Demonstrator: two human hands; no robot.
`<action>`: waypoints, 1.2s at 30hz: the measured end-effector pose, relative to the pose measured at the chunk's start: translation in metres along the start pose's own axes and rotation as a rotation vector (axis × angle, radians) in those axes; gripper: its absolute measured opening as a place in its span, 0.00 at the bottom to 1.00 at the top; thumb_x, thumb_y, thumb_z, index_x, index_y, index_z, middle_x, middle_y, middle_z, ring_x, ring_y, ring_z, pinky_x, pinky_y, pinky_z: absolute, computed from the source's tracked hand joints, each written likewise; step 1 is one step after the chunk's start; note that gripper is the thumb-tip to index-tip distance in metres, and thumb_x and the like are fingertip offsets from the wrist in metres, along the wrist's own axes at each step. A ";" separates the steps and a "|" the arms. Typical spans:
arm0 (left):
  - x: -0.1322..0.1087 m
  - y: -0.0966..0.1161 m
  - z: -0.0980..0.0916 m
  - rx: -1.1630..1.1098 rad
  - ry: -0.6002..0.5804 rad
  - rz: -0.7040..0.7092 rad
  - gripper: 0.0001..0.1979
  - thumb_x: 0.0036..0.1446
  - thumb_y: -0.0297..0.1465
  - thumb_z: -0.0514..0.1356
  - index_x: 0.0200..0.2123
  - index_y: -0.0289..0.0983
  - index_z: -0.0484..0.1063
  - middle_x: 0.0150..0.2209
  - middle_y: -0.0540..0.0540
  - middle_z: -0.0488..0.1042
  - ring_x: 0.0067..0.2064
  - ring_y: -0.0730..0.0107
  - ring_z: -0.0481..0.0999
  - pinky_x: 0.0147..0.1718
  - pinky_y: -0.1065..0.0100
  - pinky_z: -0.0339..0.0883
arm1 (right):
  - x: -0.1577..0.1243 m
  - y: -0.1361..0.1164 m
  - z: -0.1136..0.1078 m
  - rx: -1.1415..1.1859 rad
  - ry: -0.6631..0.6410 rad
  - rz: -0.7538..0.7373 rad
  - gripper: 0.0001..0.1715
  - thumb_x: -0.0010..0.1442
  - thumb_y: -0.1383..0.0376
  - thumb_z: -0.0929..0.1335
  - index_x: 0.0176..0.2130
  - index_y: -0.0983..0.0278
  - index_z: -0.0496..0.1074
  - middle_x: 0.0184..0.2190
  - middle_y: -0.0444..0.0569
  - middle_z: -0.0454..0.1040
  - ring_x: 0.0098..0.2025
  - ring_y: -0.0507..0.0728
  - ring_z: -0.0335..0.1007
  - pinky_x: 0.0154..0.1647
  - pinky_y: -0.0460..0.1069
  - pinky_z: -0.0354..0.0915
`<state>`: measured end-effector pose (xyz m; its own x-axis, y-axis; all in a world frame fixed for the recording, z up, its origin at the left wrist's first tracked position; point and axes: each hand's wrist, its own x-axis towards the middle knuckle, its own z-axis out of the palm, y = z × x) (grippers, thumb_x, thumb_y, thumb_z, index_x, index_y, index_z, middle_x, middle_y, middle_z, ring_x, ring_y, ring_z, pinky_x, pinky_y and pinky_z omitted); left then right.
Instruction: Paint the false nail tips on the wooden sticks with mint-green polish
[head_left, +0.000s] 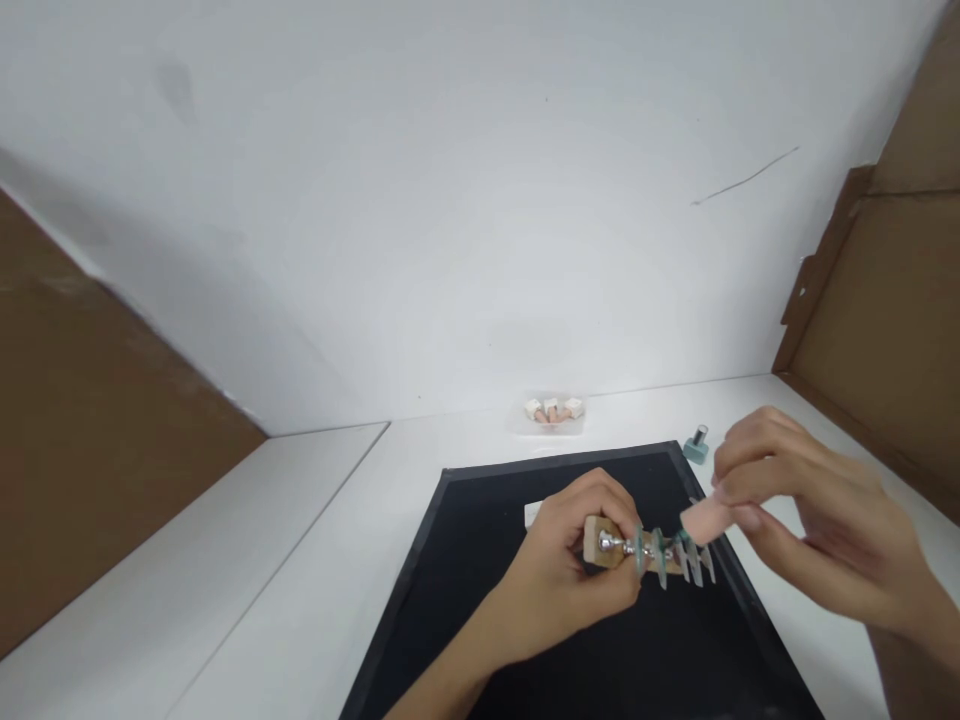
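My left hand (574, 555) is closed around a small wooden block (598, 542) with metal stems on it. Several clear and teal-tinted nail tips (660, 557) stick out from it in a row, toward the right. Between the thumb and fingers of my right hand (810, 515) is a pale pink nail polish brush cap (705, 521). Its lower end points left and down, and a dark greenish brush seems to touch or nearly touch the nail tips. Beyond my right hand stands a teal nail polish bottle (697, 450) with a silver neck.
A black mat (480, 560) lies under my hands on the white table (322, 560). Near the back wall, a clear tray (544, 430) holds several small white and pink pieces. A white object (532, 514) peeks out behind my left hand. Brown cardboard panels (885, 300) flank both sides.
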<state>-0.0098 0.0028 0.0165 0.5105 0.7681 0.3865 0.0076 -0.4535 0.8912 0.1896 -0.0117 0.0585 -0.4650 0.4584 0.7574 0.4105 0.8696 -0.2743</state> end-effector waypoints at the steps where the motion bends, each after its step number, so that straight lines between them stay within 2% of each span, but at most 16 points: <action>1: 0.000 0.001 0.000 0.004 0.004 -0.001 0.10 0.40 0.17 0.57 0.26 0.36 0.66 0.30 0.49 0.66 0.27 0.77 0.67 0.23 0.74 0.62 | 0.000 0.000 0.000 0.015 -0.019 -0.017 0.09 0.56 0.74 0.62 0.32 0.62 0.66 0.23 0.45 0.68 0.25 0.53 0.64 0.26 0.50 0.61; 5: 0.000 0.002 0.000 0.026 0.011 -0.004 0.09 0.41 0.17 0.57 0.26 0.36 0.65 0.29 0.50 0.65 0.26 0.78 0.65 0.23 0.75 0.61 | 0.003 -0.003 0.001 -0.039 -0.060 -0.024 0.09 0.57 0.74 0.61 0.31 0.61 0.66 0.23 0.45 0.68 0.25 0.53 0.64 0.26 0.49 0.60; 11: -0.001 0.003 -0.002 0.113 0.033 0.000 0.09 0.41 0.18 0.57 0.25 0.36 0.65 0.29 0.50 0.66 0.26 0.78 0.65 0.23 0.74 0.59 | 0.003 -0.002 0.002 -0.052 0.009 0.011 0.10 0.57 0.75 0.62 0.33 0.62 0.67 0.22 0.45 0.68 0.26 0.53 0.63 0.27 0.50 0.60; 14: 0.000 0.003 -0.001 0.149 0.040 -0.001 0.08 0.42 0.19 0.57 0.25 0.36 0.65 0.28 0.50 0.65 0.26 0.77 0.65 0.24 0.74 0.59 | 0.003 -0.001 0.001 0.017 -0.045 -0.009 0.09 0.57 0.74 0.62 0.31 0.62 0.67 0.22 0.44 0.68 0.26 0.53 0.63 0.27 0.50 0.61; 17: 0.002 0.004 0.002 0.166 0.036 -0.004 0.08 0.42 0.19 0.57 0.25 0.36 0.64 0.28 0.51 0.65 0.27 0.76 0.66 0.24 0.74 0.59 | 0.004 -0.001 0.001 -0.009 -0.070 -0.004 0.09 0.58 0.74 0.62 0.31 0.62 0.67 0.23 0.44 0.68 0.27 0.53 0.63 0.27 0.49 0.60; 24: 0.001 0.005 0.003 0.179 0.029 -0.007 0.06 0.44 0.20 0.57 0.25 0.36 0.64 0.28 0.51 0.65 0.27 0.77 0.64 0.23 0.74 0.57 | 0.002 0.003 0.004 -0.128 0.013 0.017 0.09 0.58 0.75 0.62 0.34 0.62 0.67 0.24 0.46 0.68 0.27 0.54 0.63 0.27 0.50 0.59; 27: 0.001 0.003 0.002 0.189 0.034 -0.002 0.06 0.44 0.20 0.57 0.25 0.36 0.64 0.28 0.51 0.65 0.27 0.77 0.65 0.24 0.74 0.57 | 0.001 0.003 0.003 -0.067 0.044 0.025 0.10 0.57 0.76 0.62 0.33 0.62 0.67 0.23 0.45 0.68 0.27 0.54 0.62 0.27 0.50 0.59; 31: 0.003 0.002 0.002 0.194 0.036 0.009 0.06 0.44 0.20 0.57 0.26 0.36 0.65 0.28 0.50 0.65 0.27 0.76 0.66 0.24 0.74 0.58 | 0.002 0.003 0.002 0.025 -0.012 -0.005 0.09 0.57 0.75 0.62 0.30 0.63 0.66 0.22 0.44 0.67 0.26 0.52 0.62 0.27 0.49 0.59; 36: 0.004 0.004 0.004 0.184 0.027 0.019 0.07 0.43 0.19 0.57 0.25 0.36 0.64 0.28 0.51 0.65 0.27 0.77 0.65 0.24 0.74 0.59 | 0.002 0.003 0.004 -0.035 -0.029 0.005 0.09 0.58 0.75 0.61 0.31 0.64 0.67 0.23 0.44 0.67 0.27 0.52 0.62 0.27 0.49 0.59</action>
<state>-0.0043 0.0018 0.0203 0.4888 0.7695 0.4110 0.1569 -0.5410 0.8263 0.1865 -0.0074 0.0566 -0.4847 0.4686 0.7386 0.4402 0.8604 -0.2569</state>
